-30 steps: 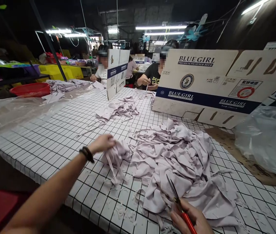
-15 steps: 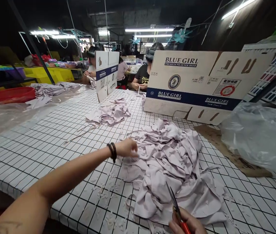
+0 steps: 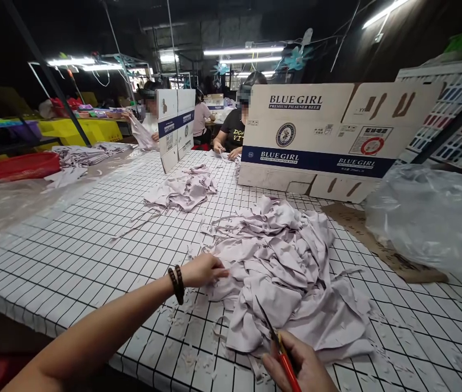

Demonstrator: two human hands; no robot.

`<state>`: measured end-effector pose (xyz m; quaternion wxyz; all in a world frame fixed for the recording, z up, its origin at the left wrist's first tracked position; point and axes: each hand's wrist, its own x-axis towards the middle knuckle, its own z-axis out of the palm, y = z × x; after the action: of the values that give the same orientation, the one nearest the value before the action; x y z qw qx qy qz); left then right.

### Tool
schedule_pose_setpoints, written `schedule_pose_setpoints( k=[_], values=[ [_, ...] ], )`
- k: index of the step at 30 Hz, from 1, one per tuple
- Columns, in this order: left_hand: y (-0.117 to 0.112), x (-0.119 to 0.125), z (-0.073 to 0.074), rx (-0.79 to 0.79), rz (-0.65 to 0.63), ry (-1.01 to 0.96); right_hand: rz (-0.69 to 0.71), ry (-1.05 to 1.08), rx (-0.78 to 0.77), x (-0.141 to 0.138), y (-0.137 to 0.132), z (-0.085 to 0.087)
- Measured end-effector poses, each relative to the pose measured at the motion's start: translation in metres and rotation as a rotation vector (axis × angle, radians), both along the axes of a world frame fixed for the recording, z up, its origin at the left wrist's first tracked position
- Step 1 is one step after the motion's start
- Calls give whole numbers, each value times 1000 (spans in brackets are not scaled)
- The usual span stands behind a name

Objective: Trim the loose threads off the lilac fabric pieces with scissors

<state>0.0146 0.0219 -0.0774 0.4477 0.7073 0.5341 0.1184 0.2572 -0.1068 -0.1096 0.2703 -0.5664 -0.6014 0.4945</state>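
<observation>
A large heap of pale lilac cloth pieces (image 3: 284, 261), crumpled and with thin straps, lies on the table in front of me. At the heap's left edge is my left hand (image 3: 204, 269), palm down, its fingers stretched toward the cloth with nothing visible in them. Dark bead bracelets (image 3: 176, 284) circle that wrist. My right hand (image 3: 296, 362), at the near side of the heap, is closed around scissors (image 3: 282, 354) with red handles. Their dark blades point up and left over the cloth and appear nearly together.
A smaller lilac cloth pile (image 3: 184, 188) lies farther back on the checked table (image 3: 71, 261). Cardboard panels (image 3: 316, 141) stand upright, with co-workers behind them. Clear plastic (image 3: 427, 218) and brown cardboard (image 3: 390, 247) are at right; a red basin (image 3: 20, 166) is at left. White scraps litter the near edge.
My left hand has come lower and nearer, its fingers straighter at the heap's edge. My right hand has shifted left and up with the scissors. A co-worker at back left has lifted cloth.
</observation>
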Motion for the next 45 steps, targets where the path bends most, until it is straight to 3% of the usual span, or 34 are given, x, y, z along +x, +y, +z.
schedule_pose_setpoints(
  k=[4, 9, 12, 15, 19, 22, 28, 37, 45],
  values=[
    [-23, 8, 14, -146, -86, -186, -81, -13, 43, -1, -6, 3],
    [-81, 41, 20, -468, -40, -726, -187, -92, 184, 6, -21, 17],
    [-113, 62, 19, -414, 50, -868, -186, -186, 277, 11, -31, 27],
    [-127, 75, 17, -197, 94, -811, -172, -274, 338, 15, -37, 35],
    [-125, 79, 15, 192, 164, -594, -175, -391, 384, 23, -37, 42],
    [-119, 78, 14, 363, 172, -537, -159, -453, 413, 27, -33, 48],
    [-108, 76, 18, 344, 15, -644, -121, -506, 446, 25, -28, 57],
    [-100, 73, 11, 406, -85, -612, -26, -631, 483, 25, -20, 61],
    [-100, 69, 8, 432, -128, -587, -28, -611, 460, 21, -19, 69]
  ],
)
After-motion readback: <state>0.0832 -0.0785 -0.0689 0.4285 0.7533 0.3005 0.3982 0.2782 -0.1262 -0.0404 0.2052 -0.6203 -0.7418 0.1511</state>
